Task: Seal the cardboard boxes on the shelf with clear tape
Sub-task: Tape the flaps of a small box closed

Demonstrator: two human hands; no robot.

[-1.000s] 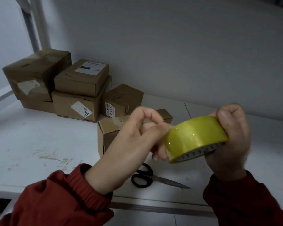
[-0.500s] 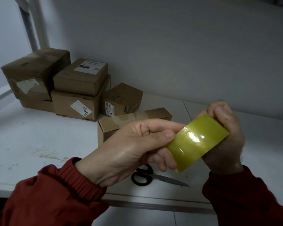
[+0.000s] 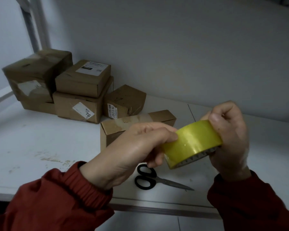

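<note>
Tape roll [image 3: 192, 144], glossy translucent yellow.

One camera sits on the person's head and looks forward and down across the front edge of the shelf [image 3: 40, 139] toward the wall [image 3: 173, 55] behind it. It is nearest to the left hand [image 3: 132, 147] and right hand [image 3: 230, 139], which hold the tape [image 3: 190, 144] low in the middle of the picture. The scissors [image 3: 148, 179] lie just beyond the hands, and the boxes [image 3: 83, 90] stand farther back at the left, below a leaning upright [image 3: 35, 30].
</note>
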